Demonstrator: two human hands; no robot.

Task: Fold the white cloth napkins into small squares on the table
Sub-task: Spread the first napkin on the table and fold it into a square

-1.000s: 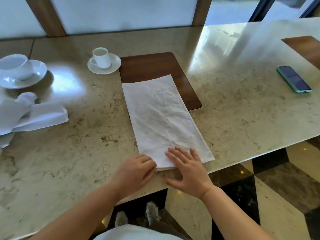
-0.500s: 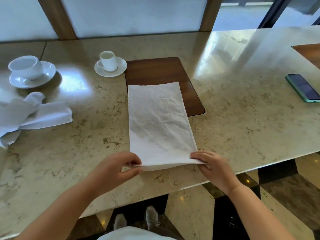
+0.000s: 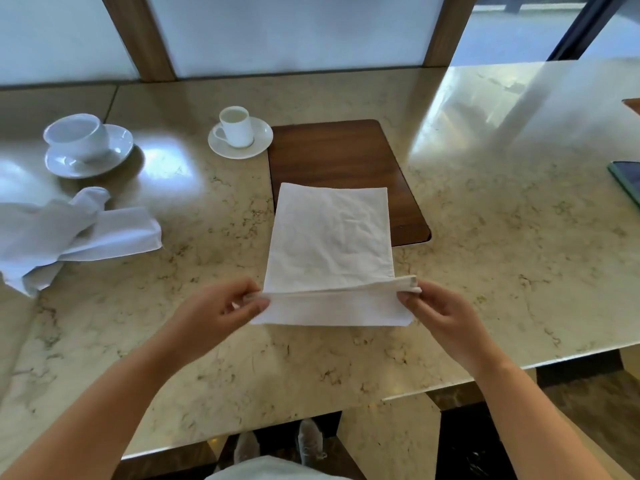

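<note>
A white cloth napkin (image 3: 329, 237), folded into a long strip, lies on the marble table (image 3: 502, 244), its far end over a brown wooden inlay (image 3: 332, 154). Its near end is lifted and curling away from me. My left hand (image 3: 221, 306) pinches the near left corner. My right hand (image 3: 440, 313) pinches the near right corner. A strip of the lower layer shows flat beneath the raised edge. A second white napkin (image 3: 69, 233) lies crumpled at the left.
A small white cup on a saucer (image 3: 239, 133) stands beside the inlay's far left corner. A wider cup on a saucer (image 3: 83, 143) sits at far left. A phone (image 3: 627, 181) lies at the right edge. The table's front edge runs close to me.
Both hands went from flat on the napkin's near end to pinching its corners, then lifted that end and carried it away from me. The view shifted forward.
</note>
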